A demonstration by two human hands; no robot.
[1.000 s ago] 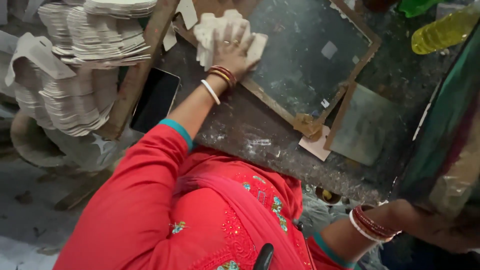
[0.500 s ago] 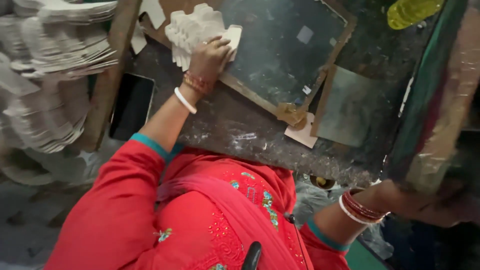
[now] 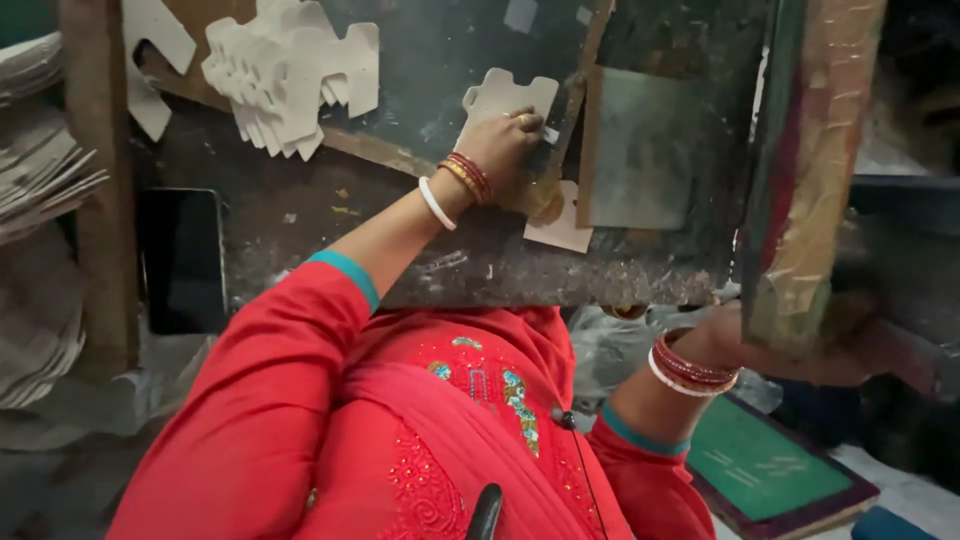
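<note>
Left hand (image 3: pixel 505 145) presses cutout (image 3: pixel 505 100) flat on dark plate (image 3: pixel 440 60).
Right hand (image 3: pixel 790 345), nearer, grips the raised frame (image 3: pixel 810 170); its fingers are hidden behind it. The cutout is pale card with notched edges, its lower part covered. A stack (image 3: pixel 290 80) lies beyond.

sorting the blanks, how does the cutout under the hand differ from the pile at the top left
The single pale notched cardboard cutout lies flat on the dark glass plate, with the left hand touching it. The fanned stack of pale cardboard cutouts holds many overlapping pieces, and no hand touches it. Both share the same pale colour and notched outline.
</note>
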